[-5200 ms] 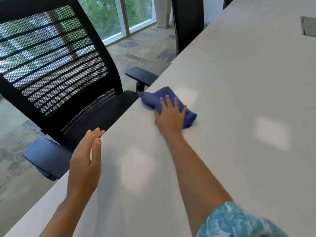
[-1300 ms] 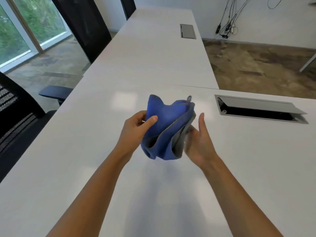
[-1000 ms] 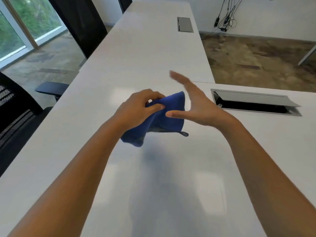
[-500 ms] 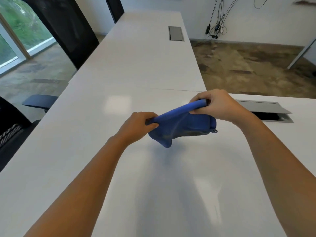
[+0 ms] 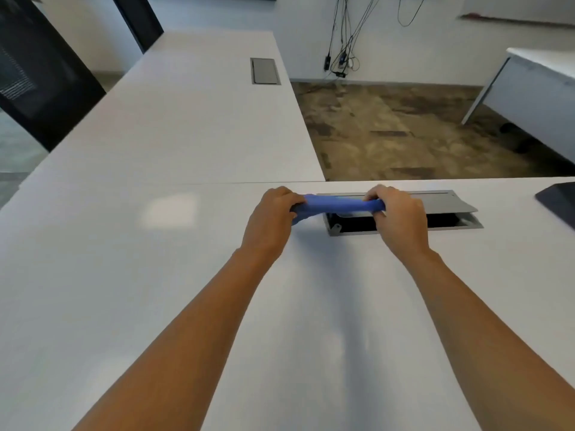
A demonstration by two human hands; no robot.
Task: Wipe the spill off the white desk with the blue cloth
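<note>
Both your fists are clamped on the cloth (image 5: 337, 206): left hand (image 5: 270, 215) and right hand (image 5: 399, 216) stretch it above the desk (image 5: 124, 259). No spill shows, so wiping looks finished; wringing seems what's left.

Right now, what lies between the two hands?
In the head view, only the blue cloth, pulled into a roll from the left hand to the right hand, above the open cable hatch.
</note>
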